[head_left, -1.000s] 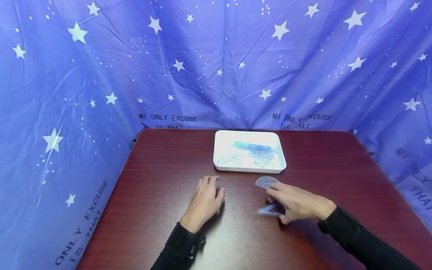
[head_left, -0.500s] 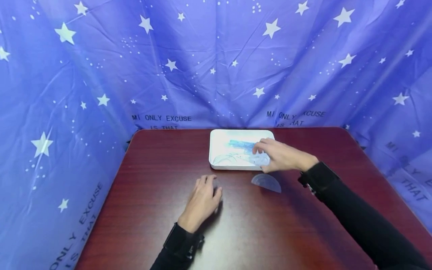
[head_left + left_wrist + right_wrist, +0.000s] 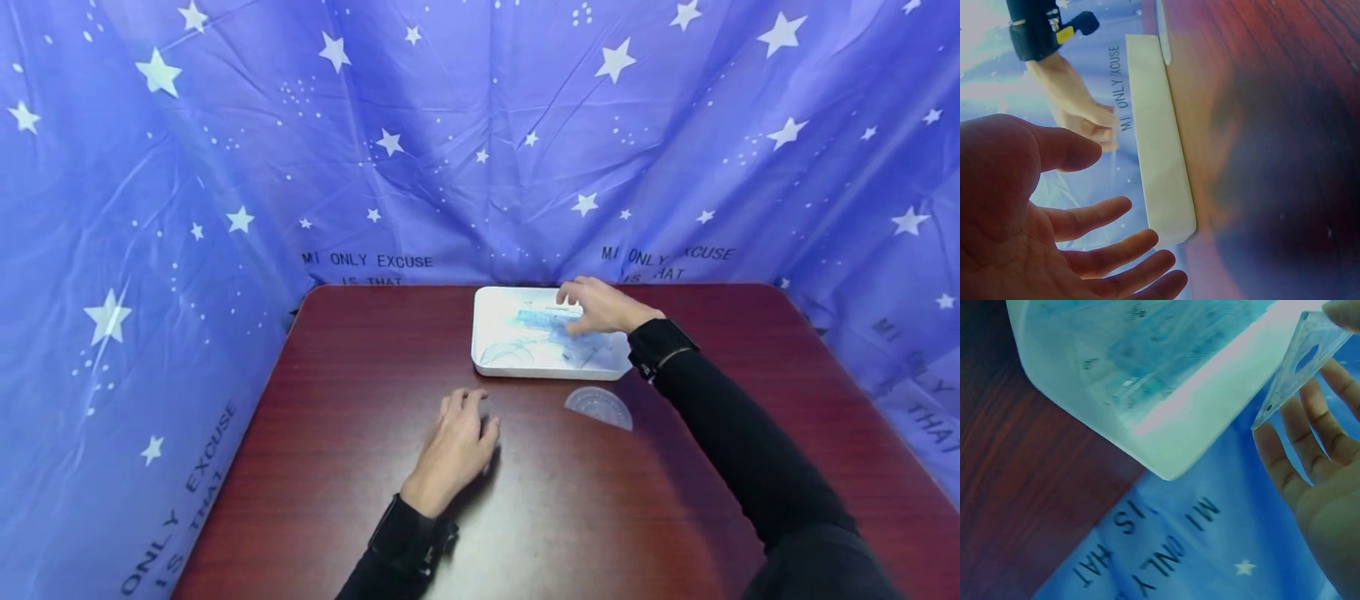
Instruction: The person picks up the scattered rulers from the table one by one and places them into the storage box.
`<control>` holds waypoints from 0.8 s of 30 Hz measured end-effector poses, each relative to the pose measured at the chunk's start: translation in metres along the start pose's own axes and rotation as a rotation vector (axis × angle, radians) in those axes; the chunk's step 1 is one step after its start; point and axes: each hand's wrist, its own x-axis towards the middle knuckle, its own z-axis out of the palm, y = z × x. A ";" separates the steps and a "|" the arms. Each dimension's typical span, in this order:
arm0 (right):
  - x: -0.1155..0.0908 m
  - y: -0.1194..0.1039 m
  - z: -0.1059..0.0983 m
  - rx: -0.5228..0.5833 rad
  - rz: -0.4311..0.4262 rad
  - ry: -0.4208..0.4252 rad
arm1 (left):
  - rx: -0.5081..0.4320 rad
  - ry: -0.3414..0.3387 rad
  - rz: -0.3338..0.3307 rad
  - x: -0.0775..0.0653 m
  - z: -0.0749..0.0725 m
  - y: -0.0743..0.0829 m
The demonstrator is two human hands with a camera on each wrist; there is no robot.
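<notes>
My right hand [image 3: 600,307] is above the back right of the white tray [image 3: 547,374]. In the right wrist view it pinches a clear triangular set square [image 3: 1286,378] between thumb and fingers, tilted over the tray's rim. Bluish see-through rulers [image 3: 1160,340] lie heaped in the tray, and a clear rounded piece [image 3: 506,354] lies at its left. A clear protractor [image 3: 600,407] lies on the table in front of the tray. My left hand [image 3: 453,446] is at the table left of the protractor, holding nothing; in the left wrist view its fingers are spread and relaxed.
The dark red wooden table [image 3: 360,367] reaches to a blue star-printed curtain [image 3: 450,200] behind it and at both sides. The tray stands close to the table's far edge.
My right hand has lifted the set square off the table and carried it forward over the tray. The protractor has turned slightly and stays on the table. My left hand has not moved.
</notes>
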 end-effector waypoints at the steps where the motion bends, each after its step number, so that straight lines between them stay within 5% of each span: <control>1: 0.002 0.003 0.002 -0.001 0.014 -0.005 | 0.001 0.002 0.000 0.000 0.000 0.001; 9: 0.013 0.014 0.014 -0.057 0.113 -0.085 | 0.002 0.008 0.009 -0.002 -0.001 0.003; 16: 0.016 0.020 0.026 -0.149 0.069 -0.116 | 0.009 0.016 0.010 -0.004 0.000 0.005; 24: 0.004 0.012 0.013 -0.038 0.106 -0.094 | 0.010 0.016 0.002 -0.006 -0.001 0.004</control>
